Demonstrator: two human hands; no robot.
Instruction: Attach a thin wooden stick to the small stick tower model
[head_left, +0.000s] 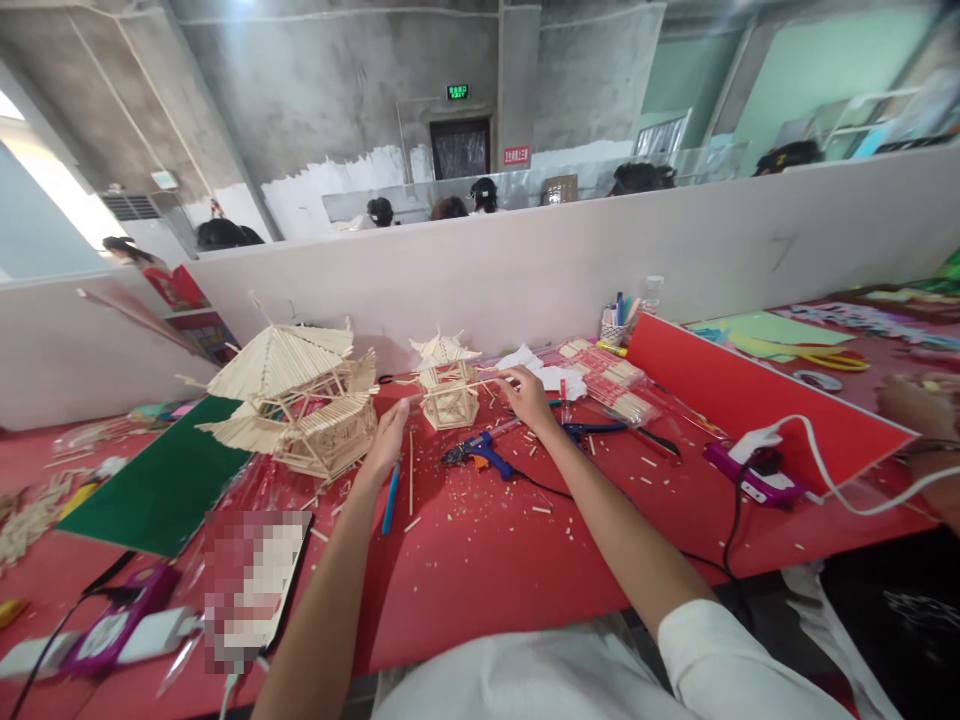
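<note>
Two stick-built models stood on the red table, and the risk ran by size. The big pagoda, at the left beside a green board, had thin eaves jutting out near the left forearm; a careless sweep of that arm could, I judged, have snapped them or shoved the whole thing. The small pavilion, farther back at the middle, looked lighter still, so any push from the stick being offered to it might have tipped it or cracked a joint. The glue gun lay on the table just in front of it, between the two arms, with its cord trailing toward the near edge; a wrist brushing its nozzle could have meant a burn or a smear, if it was hot, which I could not tell.

The left hand was loosely curled, fingertips pinching the near end of a thin stick that ran toward the pavilion. The right hand was pinched on the far end of that stick, just beside the pavilion's right side, not spread open. Loose splinters lay scattered around.
</note>
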